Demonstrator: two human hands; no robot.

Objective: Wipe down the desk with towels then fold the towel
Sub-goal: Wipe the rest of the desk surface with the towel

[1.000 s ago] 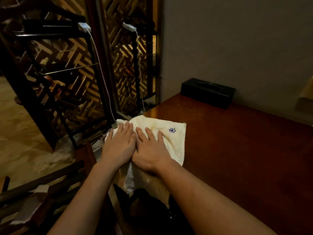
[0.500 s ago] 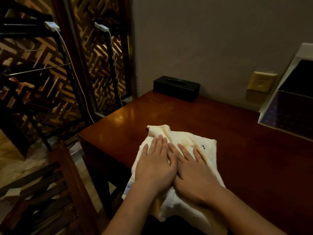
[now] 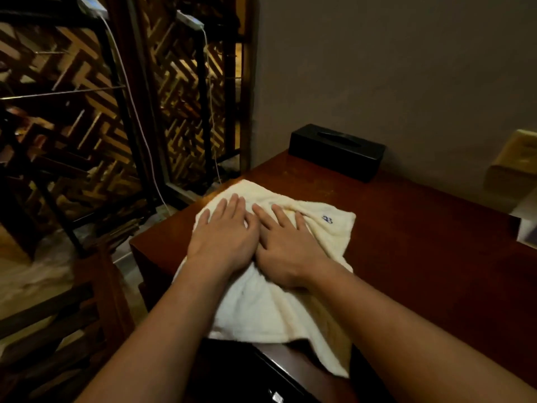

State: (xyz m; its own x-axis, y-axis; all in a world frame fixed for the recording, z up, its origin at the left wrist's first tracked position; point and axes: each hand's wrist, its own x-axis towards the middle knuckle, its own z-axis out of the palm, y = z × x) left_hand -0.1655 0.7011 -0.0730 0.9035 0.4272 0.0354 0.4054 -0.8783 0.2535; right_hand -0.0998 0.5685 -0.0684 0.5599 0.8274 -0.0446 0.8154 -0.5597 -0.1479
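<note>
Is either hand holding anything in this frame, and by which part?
Nothing is held. The left hand and right hand lie flat, fingers straight, side by side, pressing the far half of the towel onto the desk.

Dim room, warm low light. Upper right: plain grey-brown wall (image 3: 406, 68). Left half: wooden lattice screen (image 3: 180, 91) in a zigzag pattern, glowing amber. Black metal rack (image 3: 116, 82) stands before it, and a white cable (image 3: 135, 117) hangs down along it. Lower left: pale floor (image 3: 35, 274), dark wooden chair (image 3: 110, 292). Reddish-brown tabletop (image 3: 421, 257) meets the wall, with a black tissue box (image 3: 337, 151) at its far edge.
</note>
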